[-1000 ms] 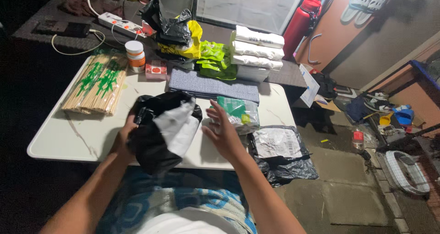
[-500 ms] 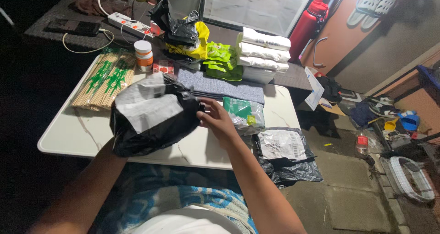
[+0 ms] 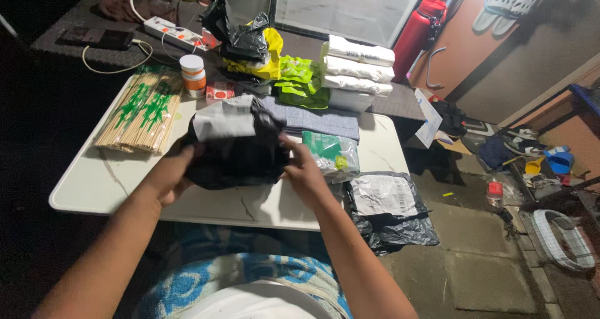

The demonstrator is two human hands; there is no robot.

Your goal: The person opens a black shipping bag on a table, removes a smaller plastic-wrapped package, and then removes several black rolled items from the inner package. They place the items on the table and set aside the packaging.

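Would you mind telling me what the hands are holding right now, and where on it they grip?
Both hold the black parcel bag above the table: the left hand grips its left end, the right hand its right end.

We see a black mailer bag of thin, glossy, crinkled plastic with a matt white paper label. The tabletop looks smooth and pale with marble-like veins. The bundled skewers are raw light wood. The folded grey cloth is matt and woven. The red bottle shines like coated metal.
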